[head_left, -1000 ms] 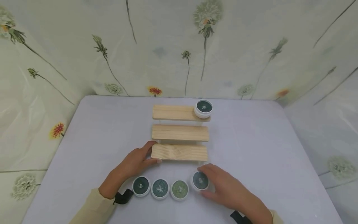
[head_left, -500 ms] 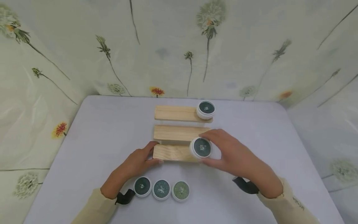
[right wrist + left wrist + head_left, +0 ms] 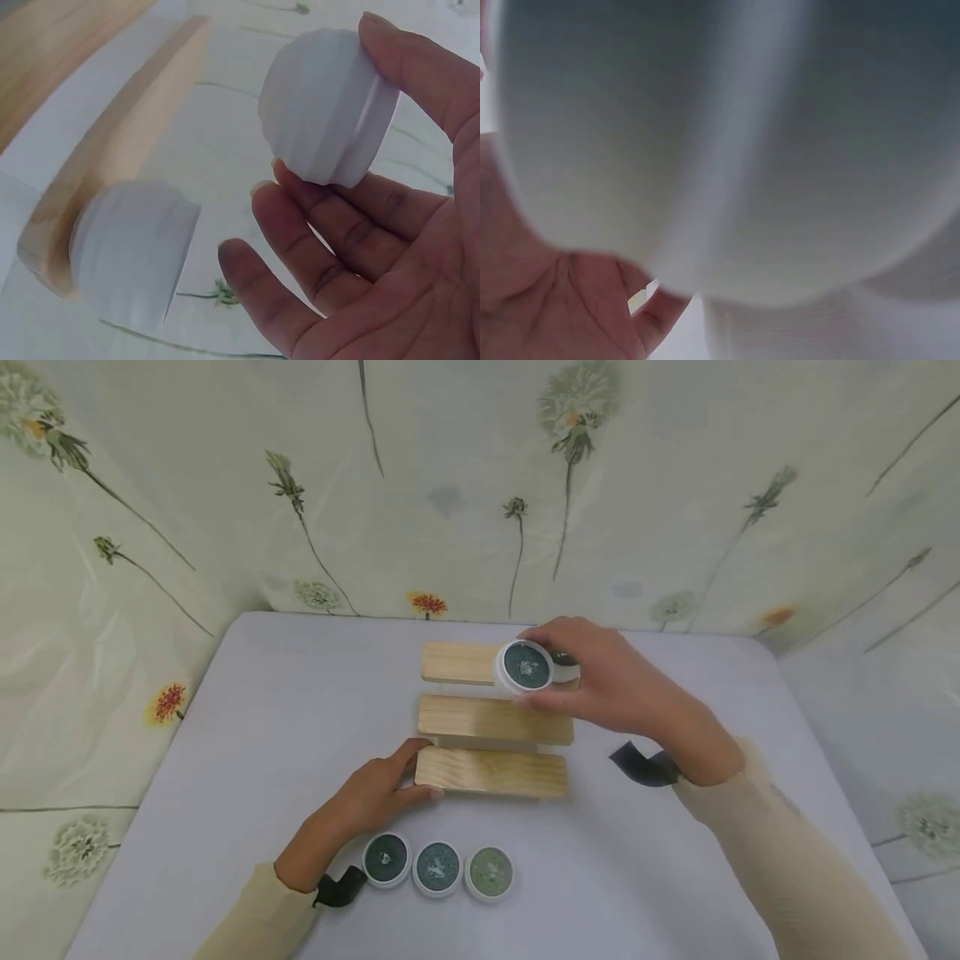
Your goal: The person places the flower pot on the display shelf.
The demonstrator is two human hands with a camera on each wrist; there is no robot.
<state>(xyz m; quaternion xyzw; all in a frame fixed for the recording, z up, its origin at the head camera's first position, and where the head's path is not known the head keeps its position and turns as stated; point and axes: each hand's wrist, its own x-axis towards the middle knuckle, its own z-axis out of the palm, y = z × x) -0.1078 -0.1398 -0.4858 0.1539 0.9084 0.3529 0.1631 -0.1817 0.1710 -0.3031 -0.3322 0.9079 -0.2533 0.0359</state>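
My right hand (image 3: 622, 685) pinches a white ribbed jar (image 3: 527, 666) with a dark green top between thumb and fingers. The jar is over the top step of a three-tiered wooden stand (image 3: 491, 772). Another white jar (image 3: 135, 255) sits on that step's right end, mostly hidden behind the right hand in the head view. My left hand (image 3: 367, 797) grips the left end of the lowest step, thumb in front and fingers behind. In the left wrist view a blurred pale round shape (image 3: 742, 150) covers most of the picture.
Near the left wrist a row of jars stands on the white table (image 3: 675, 877): a dark green one (image 3: 386, 859), a blue-green one (image 3: 437, 868) and a light green one (image 3: 490, 873). A flower-print cloth (image 3: 450, 468) hangs behind the table.
The right hand has picked up the rightmost jar from the front row and carried it up and back to the top step. The left hand keeps its hold on the stand.
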